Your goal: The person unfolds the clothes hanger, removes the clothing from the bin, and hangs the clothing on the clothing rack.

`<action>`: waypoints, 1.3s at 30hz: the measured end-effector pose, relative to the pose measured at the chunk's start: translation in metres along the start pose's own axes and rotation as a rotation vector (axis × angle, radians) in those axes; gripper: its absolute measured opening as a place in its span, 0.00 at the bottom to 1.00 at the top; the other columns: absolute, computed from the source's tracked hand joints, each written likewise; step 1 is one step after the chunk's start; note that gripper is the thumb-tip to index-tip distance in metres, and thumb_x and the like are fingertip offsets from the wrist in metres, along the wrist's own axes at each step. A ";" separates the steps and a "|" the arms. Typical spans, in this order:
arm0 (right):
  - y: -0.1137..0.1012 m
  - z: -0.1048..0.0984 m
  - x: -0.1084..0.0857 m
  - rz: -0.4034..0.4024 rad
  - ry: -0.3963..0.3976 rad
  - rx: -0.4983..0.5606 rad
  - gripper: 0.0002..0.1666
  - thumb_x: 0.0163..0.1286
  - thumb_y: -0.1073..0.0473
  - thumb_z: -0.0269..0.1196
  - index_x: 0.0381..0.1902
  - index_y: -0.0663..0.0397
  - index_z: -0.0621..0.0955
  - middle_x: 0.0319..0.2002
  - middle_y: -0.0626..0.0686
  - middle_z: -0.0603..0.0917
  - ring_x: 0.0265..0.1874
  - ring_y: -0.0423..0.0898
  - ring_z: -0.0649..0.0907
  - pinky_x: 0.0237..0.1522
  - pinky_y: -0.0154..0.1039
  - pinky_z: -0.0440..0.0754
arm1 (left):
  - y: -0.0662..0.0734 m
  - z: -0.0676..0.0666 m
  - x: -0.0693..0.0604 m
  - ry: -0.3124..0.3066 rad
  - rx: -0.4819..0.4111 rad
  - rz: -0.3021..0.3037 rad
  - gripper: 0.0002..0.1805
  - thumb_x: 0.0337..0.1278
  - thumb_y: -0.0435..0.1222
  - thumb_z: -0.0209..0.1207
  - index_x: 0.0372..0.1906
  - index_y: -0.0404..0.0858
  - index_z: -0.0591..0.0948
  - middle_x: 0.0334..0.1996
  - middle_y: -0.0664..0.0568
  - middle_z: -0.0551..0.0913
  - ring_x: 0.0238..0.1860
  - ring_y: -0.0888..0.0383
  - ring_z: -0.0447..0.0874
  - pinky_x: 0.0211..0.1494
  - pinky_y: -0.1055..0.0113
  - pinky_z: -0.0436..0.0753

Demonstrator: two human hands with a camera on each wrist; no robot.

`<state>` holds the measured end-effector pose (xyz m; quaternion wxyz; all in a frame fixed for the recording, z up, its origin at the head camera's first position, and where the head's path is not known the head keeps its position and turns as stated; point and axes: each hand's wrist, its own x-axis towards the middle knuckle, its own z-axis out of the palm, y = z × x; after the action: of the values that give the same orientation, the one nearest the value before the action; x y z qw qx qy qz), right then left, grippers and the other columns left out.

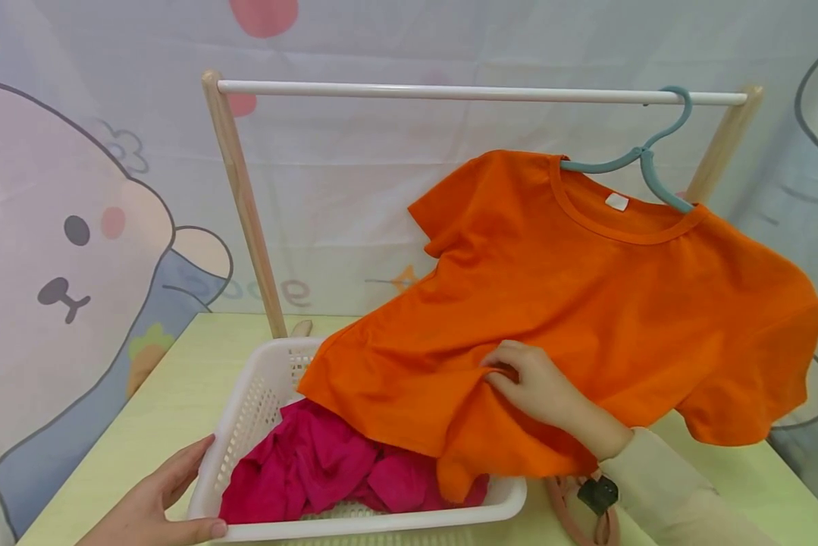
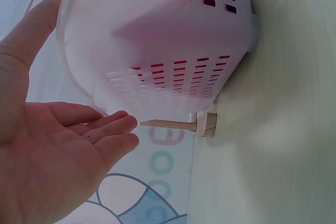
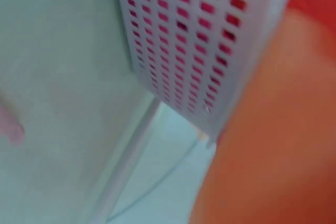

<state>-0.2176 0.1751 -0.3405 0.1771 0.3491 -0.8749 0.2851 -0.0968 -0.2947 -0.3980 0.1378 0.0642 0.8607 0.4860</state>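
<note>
An orange T-shirt (image 1: 586, 288) hangs slanted from a blue-grey hanger (image 1: 613, 163) hooked on a white rail (image 1: 449, 92). My right hand (image 1: 538, 387) pinches a fold of the shirt's front between thumb and fingers. The shirt's lower part drapes over a white perforated basket (image 1: 207, 470). Inside the basket lies crumpled magenta cloth (image 1: 306, 462). At the basket's near left corner, my left hand (image 1: 156, 500) touches the rim with thumb and fingers spread apart, fingers nearly straight in the left wrist view. The right wrist view is blurred, and orange cloth (image 3: 262, 150) fills its right side.
Wooden posts (image 1: 245, 205) carry the rail at both ends. A pale yellow table (image 1: 142, 409) bears the basket. Beneath my right wrist lies a pinkish loop (image 1: 565, 512) beside a small black object (image 1: 597, 494). A cartoon-printed cloth (image 1: 354, 197) hangs behind.
</note>
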 end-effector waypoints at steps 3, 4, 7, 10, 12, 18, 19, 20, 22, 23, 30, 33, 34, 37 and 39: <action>0.004 -0.011 0.001 0.076 0.032 0.011 0.07 0.60 0.70 0.66 0.36 0.55 0.85 0.33 0.47 0.82 0.31 0.41 0.77 0.37 0.37 0.78 | -0.001 -0.001 0.000 0.002 0.019 -0.002 0.51 0.56 0.38 0.65 0.75 0.32 0.46 0.72 0.34 0.51 0.70 0.40 0.56 0.48 0.73 0.77; 0.005 -0.015 0.002 0.100 0.044 0.013 0.07 0.61 0.70 0.66 0.36 0.55 0.85 0.33 0.47 0.82 0.30 0.41 0.76 0.36 0.36 0.77 | -0.001 -0.001 0.000 0.003 0.021 -0.001 0.51 0.56 0.38 0.66 0.75 0.32 0.46 0.72 0.34 0.51 0.70 0.40 0.56 0.48 0.73 0.77; 0.010 -0.027 0.003 0.148 0.089 0.012 0.06 0.62 0.69 0.65 0.37 0.56 0.85 0.32 0.48 0.82 0.28 0.40 0.73 0.32 0.33 0.73 | 0.000 -0.001 0.000 0.004 0.022 -0.003 0.51 0.56 0.38 0.66 0.75 0.31 0.46 0.72 0.34 0.51 0.70 0.38 0.56 0.49 0.74 0.77; 0.017 -0.039 0.005 0.183 0.143 -0.010 0.05 0.64 0.68 0.64 0.37 0.58 0.85 0.30 0.49 0.81 0.25 0.39 0.71 0.29 0.32 0.70 | 0.002 0.000 -0.001 0.001 0.008 -0.008 0.52 0.55 0.38 0.66 0.75 0.30 0.45 0.72 0.32 0.50 0.70 0.29 0.49 0.48 0.74 0.77; 0.023 -0.046 0.007 0.217 0.170 -0.027 0.05 0.65 0.67 0.63 0.37 0.58 0.85 0.30 0.51 0.82 0.25 0.39 0.72 0.29 0.31 0.70 | 0.002 0.000 -0.001 -0.001 0.004 -0.013 0.52 0.55 0.38 0.66 0.75 0.30 0.45 0.72 0.32 0.50 0.70 0.28 0.48 0.48 0.74 0.77; 0.041 -0.069 0.006 0.335 0.211 -0.049 0.09 0.68 0.62 0.61 0.42 0.62 0.84 0.36 0.58 0.84 0.28 0.41 0.74 0.32 0.27 0.71 | 0.001 0.000 -0.001 0.004 0.028 -0.015 0.52 0.55 0.39 0.67 0.75 0.30 0.46 0.72 0.33 0.51 0.70 0.29 0.50 0.49 0.75 0.76; 0.043 -0.073 0.006 0.351 0.217 -0.051 0.10 0.69 0.62 0.61 0.43 0.62 0.83 0.37 0.59 0.84 0.29 0.40 0.75 0.32 0.25 0.71 | 0.001 0.000 -0.001 0.006 0.034 -0.015 0.52 0.55 0.39 0.67 0.75 0.30 0.46 0.72 0.33 0.51 0.70 0.29 0.51 0.49 0.75 0.76; 0.046 -0.076 0.005 0.364 0.223 -0.051 0.11 0.69 0.61 0.61 0.43 0.63 0.83 0.38 0.60 0.84 0.29 0.39 0.75 0.33 0.23 0.71 | 0.001 0.001 -0.001 0.008 0.041 -0.016 0.52 0.55 0.40 0.67 0.75 0.31 0.46 0.72 0.33 0.52 0.70 0.30 0.52 0.49 0.75 0.76; 0.052 -0.082 0.005 0.383 0.235 -0.056 0.12 0.69 0.60 0.61 0.44 0.65 0.83 0.39 0.62 0.84 0.31 0.38 0.76 0.34 0.20 0.71 | 0.002 0.001 0.000 0.013 0.053 -0.015 0.52 0.54 0.40 0.67 0.75 0.31 0.46 0.72 0.34 0.52 0.70 0.31 0.53 0.49 0.75 0.76; 0.054 -0.084 0.004 0.392 0.239 -0.059 0.13 0.69 0.60 0.60 0.44 0.65 0.83 0.40 0.62 0.84 0.32 0.38 0.77 0.34 0.19 0.71 | 0.002 0.001 0.000 0.013 0.056 -0.016 0.52 0.54 0.40 0.67 0.75 0.32 0.46 0.72 0.34 0.52 0.69 0.31 0.53 0.49 0.75 0.76; 0.068 -0.093 0.002 0.445 0.227 -0.091 0.15 0.70 0.59 0.59 0.45 0.67 0.82 0.41 0.64 0.83 0.38 0.54 0.79 0.36 0.22 0.70 | 0.003 0.000 0.000 0.005 0.044 -0.022 0.52 0.55 0.40 0.67 0.75 0.32 0.46 0.72 0.34 0.52 0.70 0.29 0.51 0.50 0.72 0.76; 0.073 -0.089 -0.002 0.443 0.194 -0.107 0.14 0.70 0.59 0.59 0.44 0.67 0.82 0.40 0.64 0.83 0.37 0.55 0.78 0.38 0.31 0.73 | 0.002 0.000 0.000 0.008 0.052 -0.018 0.52 0.55 0.40 0.67 0.75 0.32 0.46 0.72 0.34 0.52 0.70 0.31 0.52 0.50 0.72 0.76; 0.074 -0.087 -0.003 0.435 0.180 -0.117 0.14 0.70 0.60 0.59 0.44 0.67 0.82 0.40 0.64 0.83 0.36 0.55 0.78 0.39 0.35 0.74 | 0.002 0.000 0.000 0.010 0.058 -0.017 0.52 0.55 0.40 0.67 0.75 0.32 0.46 0.72 0.34 0.52 0.70 0.32 0.53 0.50 0.73 0.75; 0.077 -0.078 -0.006 0.399 0.135 -0.138 0.12 0.69 0.62 0.60 0.42 0.67 0.82 0.39 0.64 0.83 0.35 0.55 0.79 0.40 0.45 0.77 | 0.000 -0.001 0.000 0.020 0.077 -0.010 0.52 0.55 0.40 0.67 0.75 0.33 0.47 0.72 0.36 0.53 0.69 0.44 0.59 0.50 0.75 0.75; 0.077 -0.073 -0.007 0.370 0.097 -0.153 0.11 0.68 0.63 0.61 0.41 0.67 0.82 0.39 0.64 0.83 0.34 0.55 0.79 0.40 0.49 0.78 | -0.001 -0.001 0.000 0.023 0.084 -0.008 0.51 0.55 0.40 0.67 0.75 0.33 0.48 0.72 0.36 0.54 0.69 0.49 0.60 0.51 0.76 0.74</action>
<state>-0.2592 0.2700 -0.3165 0.1897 0.1535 -0.9337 0.2619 -0.0971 -0.2959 -0.3984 0.1269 0.0610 0.8821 0.4496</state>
